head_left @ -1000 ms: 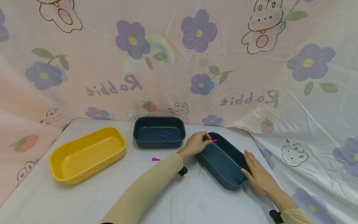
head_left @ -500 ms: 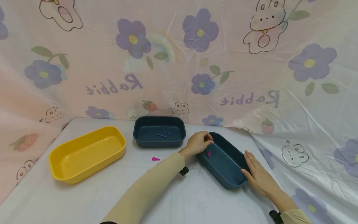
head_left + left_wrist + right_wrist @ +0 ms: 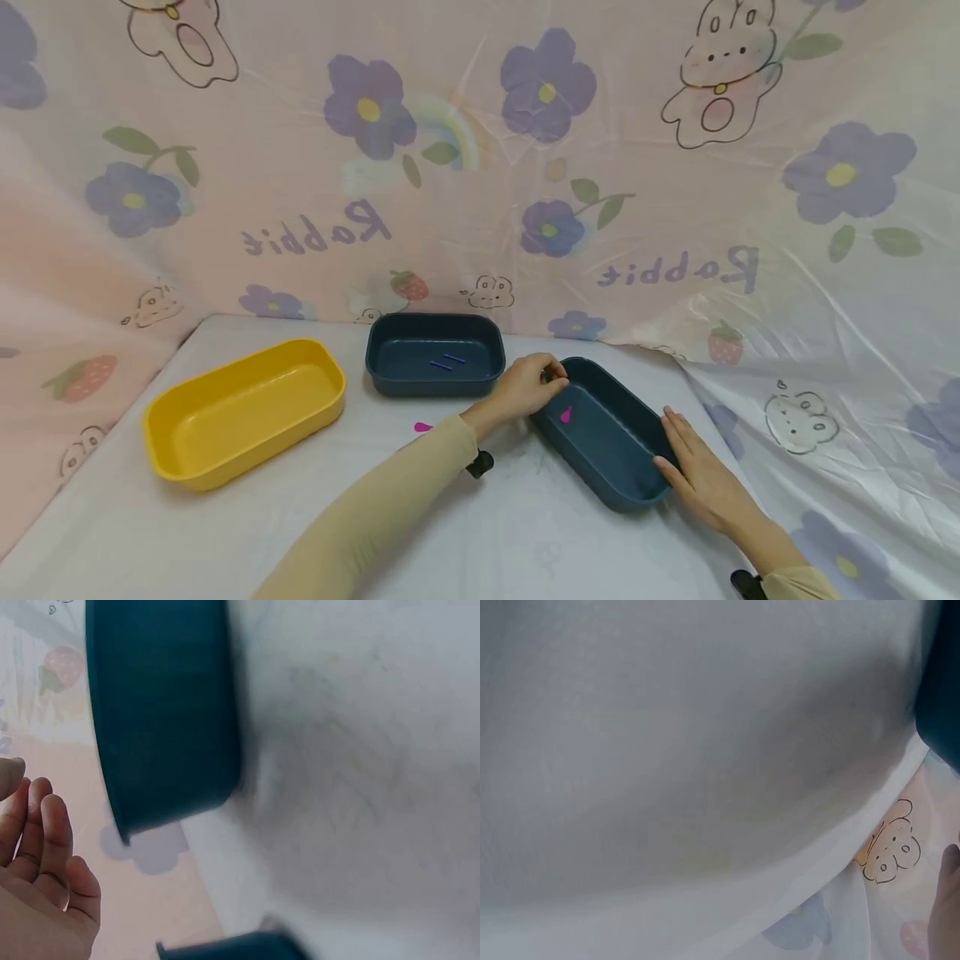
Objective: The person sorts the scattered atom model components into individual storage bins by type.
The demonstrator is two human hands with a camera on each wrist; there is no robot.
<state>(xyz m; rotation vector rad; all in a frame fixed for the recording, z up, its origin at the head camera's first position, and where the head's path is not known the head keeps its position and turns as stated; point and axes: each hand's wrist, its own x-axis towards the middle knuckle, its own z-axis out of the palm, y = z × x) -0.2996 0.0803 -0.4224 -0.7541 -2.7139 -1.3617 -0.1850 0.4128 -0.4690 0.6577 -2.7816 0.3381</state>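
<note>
In the head view my left hand (image 3: 528, 385) hovers at the far left rim of the right-hand dark blue tray (image 3: 609, 446), fingers loosely bent and nothing held. The left wrist view shows the same hand (image 3: 41, 877) with a gap between thumb and fingers. A small pink teardrop-shaped piece (image 3: 566, 414) lies on that tray's floor below the fingertips. My right hand (image 3: 701, 475) rests with straight fingers along the tray's right side. Another pink piece (image 3: 423, 427) lies on the white tabletop, beside my left forearm.
A second dark blue tray (image 3: 435, 388) stands at the back, with two thin blue sticks (image 3: 453, 357) inside. To the left sits a yellow tray (image 3: 247, 417), turned at an angle. A printed curtain (image 3: 465, 192) hangs behind the table.
The pink piece left my left fingers and dropped into the right-hand tray. My left hand has since drawn slightly left, its fingers relaxed. The right hand stays on the tray's side.
</note>
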